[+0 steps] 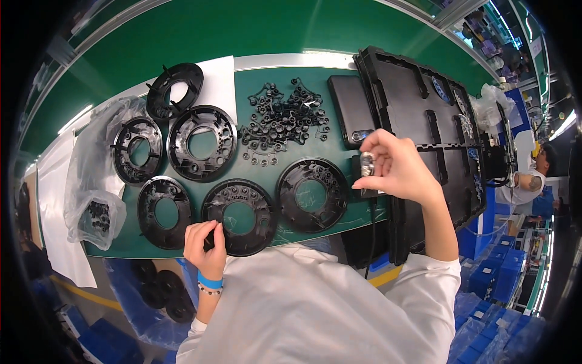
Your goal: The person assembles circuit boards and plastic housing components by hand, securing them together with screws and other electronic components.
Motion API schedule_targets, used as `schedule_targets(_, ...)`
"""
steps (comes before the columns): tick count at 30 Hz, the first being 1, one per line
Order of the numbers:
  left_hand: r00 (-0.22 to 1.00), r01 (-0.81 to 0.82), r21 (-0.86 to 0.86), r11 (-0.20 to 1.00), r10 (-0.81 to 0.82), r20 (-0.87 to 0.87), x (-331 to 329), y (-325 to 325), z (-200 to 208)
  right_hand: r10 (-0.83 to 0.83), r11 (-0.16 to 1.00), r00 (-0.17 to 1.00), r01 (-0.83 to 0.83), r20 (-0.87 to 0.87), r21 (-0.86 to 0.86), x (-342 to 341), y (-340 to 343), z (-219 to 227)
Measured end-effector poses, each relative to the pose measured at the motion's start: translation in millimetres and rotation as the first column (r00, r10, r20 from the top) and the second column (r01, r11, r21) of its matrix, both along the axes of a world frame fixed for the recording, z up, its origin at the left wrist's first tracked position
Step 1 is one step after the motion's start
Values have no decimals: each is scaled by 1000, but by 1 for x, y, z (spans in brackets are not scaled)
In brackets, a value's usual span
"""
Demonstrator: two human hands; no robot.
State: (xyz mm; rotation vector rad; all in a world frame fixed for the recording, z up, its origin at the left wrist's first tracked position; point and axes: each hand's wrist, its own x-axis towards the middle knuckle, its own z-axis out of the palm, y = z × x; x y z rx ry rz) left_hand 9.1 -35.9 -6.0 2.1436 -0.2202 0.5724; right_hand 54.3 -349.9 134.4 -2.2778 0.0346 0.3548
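My right hand [397,170] is raised at the right of the mat, pinching a small shiny silver-and-dark part [367,164] between thumb and fingers. My left hand [206,246] has its fingers curled at the near-left rim of a black plastic ring [264,209]; whatever they enclose is hidden. To the right of that ring lies another black ring [312,224], and to its left a third ring [145,215]. Several more sit farther back, one of them tilted [191,91]. A heap of small black plastic parts [282,115] is spread beyond the front row.
A dark flat box [348,100] lies beside a large black compartment tray [418,130] on the right. Plastic bags [106,142] cover the left side of the green mat [254,73]. A cable [373,236] hangs over the near edge. Farther right another person [527,182] is visible.
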Motion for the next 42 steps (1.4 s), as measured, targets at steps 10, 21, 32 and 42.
schedule_targets(10,999,13,-44,999,-12,38,3,-1,-1,121,981,993,-120,3,154,10,8,-23)
schedule_targets(21,1000,20,-26,999,-20,22,3,-2,1,43,955,999,-34,-24,294,8,4,-27)
schedule_targets(32,1000,15,-18,1000,-15,14,3,0,0,22,994,987,-38,159,99,8,2,-35)
schedule_targets(42,999,5,-1,1000,-5,32,3,-5,-2,432,897,848,-369,308,-243,8,10,4)
